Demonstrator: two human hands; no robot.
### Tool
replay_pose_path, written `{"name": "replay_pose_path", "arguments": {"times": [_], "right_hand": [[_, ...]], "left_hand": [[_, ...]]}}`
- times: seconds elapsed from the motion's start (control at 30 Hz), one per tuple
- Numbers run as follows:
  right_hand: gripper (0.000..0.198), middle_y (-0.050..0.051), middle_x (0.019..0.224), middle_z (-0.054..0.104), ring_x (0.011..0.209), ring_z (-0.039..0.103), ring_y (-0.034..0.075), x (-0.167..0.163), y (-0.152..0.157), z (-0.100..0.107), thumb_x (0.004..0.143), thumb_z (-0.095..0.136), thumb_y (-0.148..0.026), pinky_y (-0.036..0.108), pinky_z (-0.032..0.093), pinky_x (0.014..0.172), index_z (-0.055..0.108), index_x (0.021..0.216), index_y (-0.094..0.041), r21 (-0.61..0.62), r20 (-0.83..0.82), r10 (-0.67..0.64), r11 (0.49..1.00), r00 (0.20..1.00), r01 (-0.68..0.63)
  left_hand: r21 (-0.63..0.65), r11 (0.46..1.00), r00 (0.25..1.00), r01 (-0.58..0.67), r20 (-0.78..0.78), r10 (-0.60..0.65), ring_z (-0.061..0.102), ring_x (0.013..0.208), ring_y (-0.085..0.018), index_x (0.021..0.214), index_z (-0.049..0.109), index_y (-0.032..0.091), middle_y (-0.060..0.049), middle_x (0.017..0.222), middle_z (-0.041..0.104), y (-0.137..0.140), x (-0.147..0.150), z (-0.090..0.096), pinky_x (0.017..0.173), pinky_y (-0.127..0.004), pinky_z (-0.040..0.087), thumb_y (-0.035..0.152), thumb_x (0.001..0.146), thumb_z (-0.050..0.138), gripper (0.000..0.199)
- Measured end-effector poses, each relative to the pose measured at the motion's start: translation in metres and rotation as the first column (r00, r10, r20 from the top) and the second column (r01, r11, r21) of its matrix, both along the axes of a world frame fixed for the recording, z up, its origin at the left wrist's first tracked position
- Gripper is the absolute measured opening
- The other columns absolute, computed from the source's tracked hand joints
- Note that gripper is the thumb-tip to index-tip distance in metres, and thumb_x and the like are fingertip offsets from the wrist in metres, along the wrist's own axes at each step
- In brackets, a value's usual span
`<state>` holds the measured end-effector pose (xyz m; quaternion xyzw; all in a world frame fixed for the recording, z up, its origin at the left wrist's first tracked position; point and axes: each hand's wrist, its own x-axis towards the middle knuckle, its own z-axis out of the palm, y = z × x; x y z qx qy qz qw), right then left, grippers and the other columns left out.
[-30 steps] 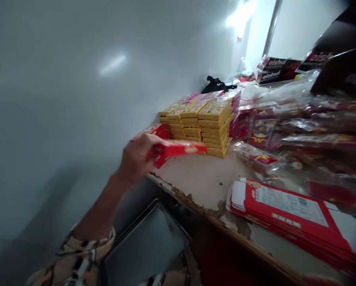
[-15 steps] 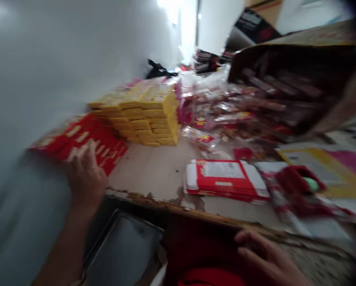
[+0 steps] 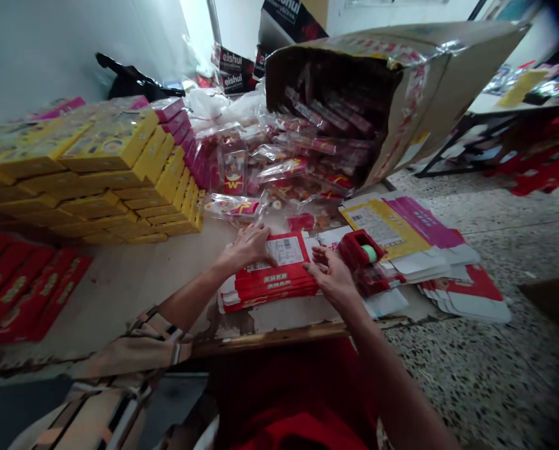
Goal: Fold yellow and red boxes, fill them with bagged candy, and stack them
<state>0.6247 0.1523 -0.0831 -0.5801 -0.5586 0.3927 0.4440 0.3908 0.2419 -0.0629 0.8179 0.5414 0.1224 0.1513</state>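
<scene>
A stack of flat, unfolded red cartons [image 3: 279, 275] with white flaps lies near the table's front edge. My left hand [image 3: 248, 247] rests on its far left part, thumb and fingers apart over the top carton. At the right end of the stack is my right hand [image 3: 333, 275], fingers loosely bent and apart, close to the carton's edge; whether it touches is unclear. Just beyond my right hand stands a dark red tape dispenser [image 3: 358, 250] with a pale green roll.
Yellow boxes [image 3: 105, 150] are stacked at the left, with red boxes [image 3: 26, 287] nearer. Clear-wrapped packets [image 3: 279, 169] spill from a large cardboard box [image 3: 424, 94] on its side. Flat yellow and purple cartons [image 3: 382, 225] lie at the right, above a speckled floor [image 3: 448, 362].
My left hand has left the red boxes and moved right onto the flat cartons. My right hand has risen from below the table edge to the stack. The view has turned right.
</scene>
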Motion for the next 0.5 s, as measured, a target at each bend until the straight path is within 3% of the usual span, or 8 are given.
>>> {"name": "replay_pose_path", "arguments": {"times": [0.1, 0.17, 0.23, 0.4, 0.5], "right_hand": [[0.058, 0.015, 0.120, 0.067, 0.107, 0.066, 0.029, -0.013, 0.009, 0.001, 0.074, 0.079, -0.044, 0.045, 0.055, 0.095, 0.059, 0.122, -0.018, 0.123, 0.056, -0.060, 0.991, 0.997, 0.053], [0.067, 0.014, 0.116, 0.066, 0.100, 0.066, 0.028, -0.020, 0.008, 0.002, 0.073, 0.081, -0.044, 0.044, 0.055, 0.093, 0.053, 0.128, -0.017, 0.200, 0.002, -0.145, 0.969, 0.989, 0.142], [0.075, 0.013, 0.112, 0.066, 0.096, 0.066, 0.027, -0.025, 0.002, 0.001, 0.072, 0.084, -0.046, 0.042, 0.056, 0.087, 0.048, 0.130, -0.018, 0.226, -0.073, -0.199, 0.951, 0.977, 0.211], [0.059, 0.013, 0.114, 0.064, 0.105, 0.062, 0.029, -0.030, -0.016, -0.009, 0.071, 0.085, -0.045, 0.044, 0.052, 0.096, 0.053, 0.113, -0.020, 0.266, -0.004, -0.207, 0.943, 0.978, 0.201], [0.060, 0.011, 0.105, 0.069, 0.095, 0.066, 0.029, -0.025, -0.021, -0.008, 0.065, 0.089, -0.045, 0.043, 0.055, 0.088, 0.057, 0.109, -0.021, 0.171, 0.009, -0.215, 0.962, 0.977, 0.210]], "left_hand": [[-0.075, 0.990, 0.987, 0.117, 0.117, -0.107, 0.062, 0.093, -0.026, 0.093, 0.062, 0.020, -0.005, 0.098, 0.067, -0.002, -0.008, 0.018, 0.079, -0.033, 0.046, 0.043, 0.068, 0.086, 0.041], [-0.186, 0.938, 0.932, 0.292, 0.278, -0.235, 0.060, 0.077, -0.019, 0.089, 0.061, 0.021, 0.000, 0.085, 0.066, -0.007, -0.011, 0.034, 0.068, -0.028, 0.043, 0.040, 0.076, 0.079, 0.029], [-0.199, 0.888, 0.869, 0.414, 0.375, -0.322, 0.058, 0.074, -0.017, 0.087, 0.062, 0.021, 0.001, 0.082, 0.064, -0.015, -0.011, 0.049, 0.066, -0.027, 0.040, 0.037, 0.081, 0.074, 0.021], [-0.035, 0.907, 0.875, 0.419, 0.284, -0.393, 0.055, 0.078, -0.017, 0.091, 0.066, 0.021, -0.002, 0.086, 0.064, -0.041, -0.005, 0.062, 0.072, -0.028, 0.041, 0.027, 0.091, 0.061, 0.008], [-0.019, 0.957, 0.901, 0.290, 0.343, -0.266, 0.060, 0.078, -0.018, 0.096, 0.072, 0.024, -0.002, 0.088, 0.069, -0.059, -0.002, 0.053, 0.076, -0.029, 0.046, 0.025, 0.085, 0.066, 0.013]]}}
